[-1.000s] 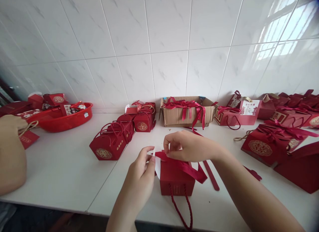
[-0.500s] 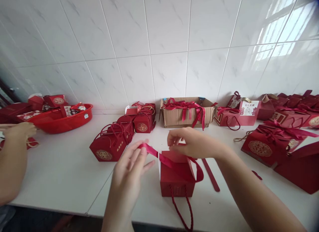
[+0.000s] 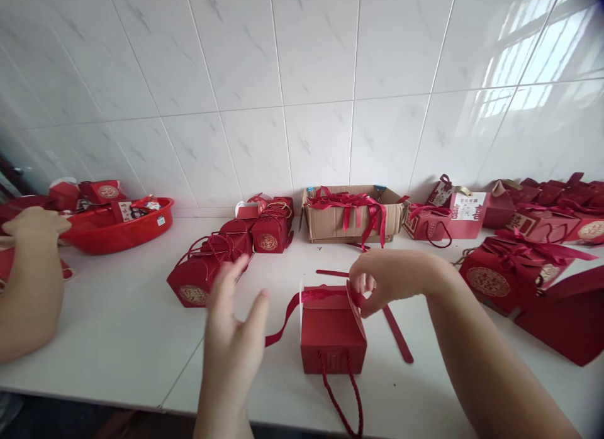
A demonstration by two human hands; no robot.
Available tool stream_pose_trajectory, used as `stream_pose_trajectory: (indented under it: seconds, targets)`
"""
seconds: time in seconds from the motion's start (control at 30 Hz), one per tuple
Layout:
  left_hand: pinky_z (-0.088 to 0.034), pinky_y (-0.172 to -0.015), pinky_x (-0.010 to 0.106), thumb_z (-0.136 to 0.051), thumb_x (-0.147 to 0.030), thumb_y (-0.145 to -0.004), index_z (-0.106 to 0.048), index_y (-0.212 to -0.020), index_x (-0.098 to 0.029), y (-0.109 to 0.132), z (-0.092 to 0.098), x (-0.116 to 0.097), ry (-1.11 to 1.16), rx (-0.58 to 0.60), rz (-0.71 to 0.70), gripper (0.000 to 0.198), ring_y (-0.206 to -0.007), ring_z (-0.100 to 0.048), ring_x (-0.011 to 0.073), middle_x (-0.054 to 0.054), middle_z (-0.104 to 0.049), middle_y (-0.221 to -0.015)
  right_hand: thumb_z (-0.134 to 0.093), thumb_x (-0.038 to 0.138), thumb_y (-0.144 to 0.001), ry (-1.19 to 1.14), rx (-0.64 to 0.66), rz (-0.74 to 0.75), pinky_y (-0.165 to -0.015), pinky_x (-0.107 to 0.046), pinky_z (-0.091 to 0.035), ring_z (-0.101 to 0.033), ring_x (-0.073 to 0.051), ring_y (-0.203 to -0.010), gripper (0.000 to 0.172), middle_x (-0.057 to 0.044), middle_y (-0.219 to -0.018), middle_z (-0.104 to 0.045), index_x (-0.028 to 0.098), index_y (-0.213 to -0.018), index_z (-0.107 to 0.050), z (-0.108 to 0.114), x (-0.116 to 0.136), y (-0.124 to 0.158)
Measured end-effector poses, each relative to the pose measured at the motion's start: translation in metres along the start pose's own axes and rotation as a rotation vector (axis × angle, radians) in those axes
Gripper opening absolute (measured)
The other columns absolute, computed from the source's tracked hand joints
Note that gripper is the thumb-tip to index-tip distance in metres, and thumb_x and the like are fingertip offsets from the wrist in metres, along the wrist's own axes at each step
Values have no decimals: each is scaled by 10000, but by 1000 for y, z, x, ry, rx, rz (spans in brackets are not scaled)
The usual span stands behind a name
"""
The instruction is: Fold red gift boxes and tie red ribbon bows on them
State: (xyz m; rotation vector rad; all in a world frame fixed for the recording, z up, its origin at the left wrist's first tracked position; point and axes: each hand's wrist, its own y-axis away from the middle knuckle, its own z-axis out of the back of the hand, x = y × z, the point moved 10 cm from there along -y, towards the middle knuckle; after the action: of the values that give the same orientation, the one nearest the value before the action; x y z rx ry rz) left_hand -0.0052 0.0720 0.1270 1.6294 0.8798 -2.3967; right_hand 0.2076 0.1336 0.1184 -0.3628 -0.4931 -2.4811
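Observation:
A red gift box [image 3: 334,357] with a twisted cord handle [image 3: 355,401] hanging toward me stands near the table's front edge, its top flaps raised. A red ribbon [image 3: 287,316] runs through the top of the box and trails out to the left. Off the box's left side, my left hand [image 3: 236,329] is open, thumb and fingers apart, holding nothing. At the box's right flap, my right hand [image 3: 389,278] pinches the ribbon's other end between thumb and fingers. Behind and beside the box lie flat red strips [image 3: 399,335].
A cardboard box [image 3: 349,225] full of ribbons stands by the tiled wall. Closed red boxes [image 3: 201,272] line the left, and ribboned boxes [image 3: 495,275] crowd the right. At far left a co-worker's arm [image 3: 33,288] is beside a red plastic basin [image 3: 117,234].
My left hand has let go of the ribbon and opened. My right hand has moved right and down to the right flap and pinches the ribbon. The ribbon's left end has dropped.

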Motion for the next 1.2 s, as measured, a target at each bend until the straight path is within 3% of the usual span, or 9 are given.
stream_pose_trajectory:
  seconds: [0.07,0.13,0.23,0.33,0.53,0.8,0.93,1.2]
  targets:
    - [-334,-1065,463,-579,-375,-783,-536,-1215,-253,2,-25,13,-50,224,86,451,-1257,-460,285,86,-517,-1336,-673,362,-674,14,-18,26,-617,-281,-454,-632,-210,-771,199,-37,-871,-686,217,-809,-690,0,2,-4]
    - [-452,-930,412,-566,-414,-782,-548,-1159,-226,9,-42,18,-66,384,145,422,-1085,-580,259,101,-609,-1167,-625,311,-710,29,-58,37,-605,-276,-440,-626,-203,-772,155,-41,-904,-679,221,-820,-686,4,4,-4]
    - [-495,-742,326,-511,-464,-814,-563,-1084,-218,16,-52,16,-110,479,162,369,-873,-624,217,66,-645,-961,-580,247,-729,32,-76,39,-586,-261,-425,-616,-201,-795,139,-51,-929,-667,211,-833,-663,10,5,1]
    - [-470,-668,296,-486,-489,-823,-604,-965,-205,15,-54,15,-141,489,161,339,-761,-614,203,41,-652,-830,-587,238,-730,-3,-27,49,-589,-247,-423,-612,-191,-790,134,-48,-907,-665,204,-851,-634,12,8,8]
    - [-450,-713,281,-513,-462,-798,-628,-794,-200,8,-57,13,-135,463,105,286,-772,-607,207,29,-679,-796,-536,337,-819,-79,-45,25,-547,-222,-399,-595,-142,-673,156,-15,-789,-646,220,-901,-598,16,4,12]
    - [-428,-666,284,-501,-461,-795,-611,-723,-193,9,-67,21,-186,513,126,298,-713,-579,203,30,-659,-739,-612,322,-734,-50,-7,-129,-475,-211,-387,-611,-135,-621,188,5,-796,-652,232,-897,-587,9,-12,7]
    - [-433,-681,292,-515,-460,-790,-596,-733,-197,9,-73,31,-218,542,135,281,-736,-584,211,33,-651,-755,-617,329,-709,-63,15,-153,-469,-221,-402,-620,-143,-592,166,2,-742,-672,214,-827,-598,6,-16,4]
    - [-416,-670,295,-530,-432,-783,-593,-709,-196,4,-64,38,-254,514,133,255,-714,-573,205,26,-635,-733,-628,354,-680,-24,127,-105,-479,-253,-384,-555,-135,-522,228,-14,-573,-629,177,-540,-598,-16,-19,-20]
